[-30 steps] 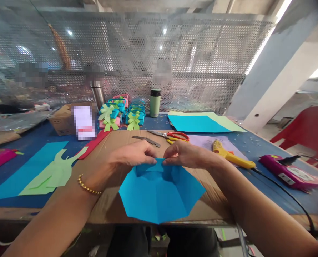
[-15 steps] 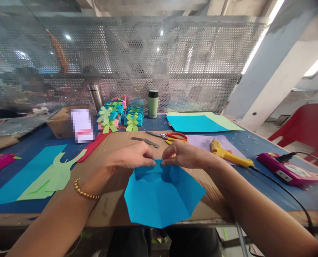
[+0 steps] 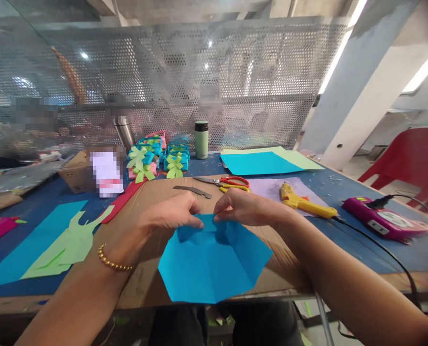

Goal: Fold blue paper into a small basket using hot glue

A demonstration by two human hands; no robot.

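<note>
Blue paper (image 3: 214,269): it has folds in it, and we see it in front of us, over the brown cardboard (image 3: 145,281).
Left hand (image 3: 174,211): our thumb and fingers pinch the paper's far edge.
Right hand (image 3: 246,206): our thumb and fingers pinch that same edge, near the other hand.
Scissors (image 3: 221,182): we see them past our hands, near a flat metal blade (image 3: 192,191).
Glue gun (image 3: 309,205): yellow, on purple paper (image 3: 303,186) to our right.
</note>
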